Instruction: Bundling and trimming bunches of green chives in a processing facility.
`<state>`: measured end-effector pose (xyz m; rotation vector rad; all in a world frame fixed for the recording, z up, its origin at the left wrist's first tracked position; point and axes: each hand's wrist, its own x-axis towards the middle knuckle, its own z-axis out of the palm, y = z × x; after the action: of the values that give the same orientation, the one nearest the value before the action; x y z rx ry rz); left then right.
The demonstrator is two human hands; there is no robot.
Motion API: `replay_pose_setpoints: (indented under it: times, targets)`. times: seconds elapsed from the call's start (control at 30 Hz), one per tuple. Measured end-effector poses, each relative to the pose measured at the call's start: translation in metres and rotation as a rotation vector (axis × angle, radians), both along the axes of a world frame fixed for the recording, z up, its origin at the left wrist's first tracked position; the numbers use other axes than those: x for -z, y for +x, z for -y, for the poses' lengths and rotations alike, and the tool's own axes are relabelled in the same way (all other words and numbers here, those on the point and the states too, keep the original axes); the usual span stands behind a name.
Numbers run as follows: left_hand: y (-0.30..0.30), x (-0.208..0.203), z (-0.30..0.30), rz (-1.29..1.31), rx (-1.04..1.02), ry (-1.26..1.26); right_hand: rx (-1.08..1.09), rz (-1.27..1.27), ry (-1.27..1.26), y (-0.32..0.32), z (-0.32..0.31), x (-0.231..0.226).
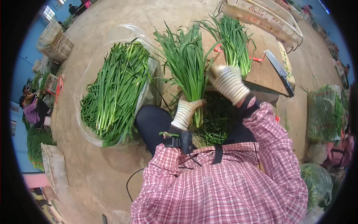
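Observation:
My left hand point(186, 112), in a striped knit glove, is wrapped round the lower stalks of a bunch of garlic chives point(189, 71). The leaves fan out upward, away from me. My right hand point(228, 83), gloved alike, is just right of the bunch; its fingers are smeared by motion, so I cannot tell what they hold. Beyond it a second bunch of chives point(235, 41) lies on a wooden board point(261, 76), with red ties point(257, 59) by it. A long-bladed knife point(278, 69) rests near the board's right edge.
A large heap of chives point(115, 89) lies on clear plastic sheeting point(84, 123) to my left. Loose green trimmings point(214, 127) sit below my hands. A plastic crate point(261, 16) stands at the far right, with bagged greens point(324, 112) on the right. Another person point(33, 108) sits far left.

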<state>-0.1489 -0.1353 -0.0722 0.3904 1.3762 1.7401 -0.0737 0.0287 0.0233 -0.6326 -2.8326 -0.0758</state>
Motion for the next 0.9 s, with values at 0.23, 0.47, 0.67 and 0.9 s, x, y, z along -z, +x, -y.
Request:
replay_pose_setpoints:
  times: [0.23, 0.47, 0.67, 0.9]
  targets:
    - [-0.023, 0.01, 0.018, 0.07, -0.008, 0.071, 0.082, -0.438, -0.995, 0.067, 0.002, -0.093]
    - [-0.004, -0.053, 0.001, 0.142, 0.137, 0.237, -0.094, -0.304, -1.26, 0.08, 0.022, 0.029]
    - [0.01, -0.033, -0.039, -0.16, -0.014, 0.087, 0.033, -0.749, -0.796, 0.063, 0.021, 0.012]
    - [0.01, 0.036, -0.052, -0.674, -0.025, -0.21, -0.085, -0.393, -0.366, -0.018, 0.045, -0.03]
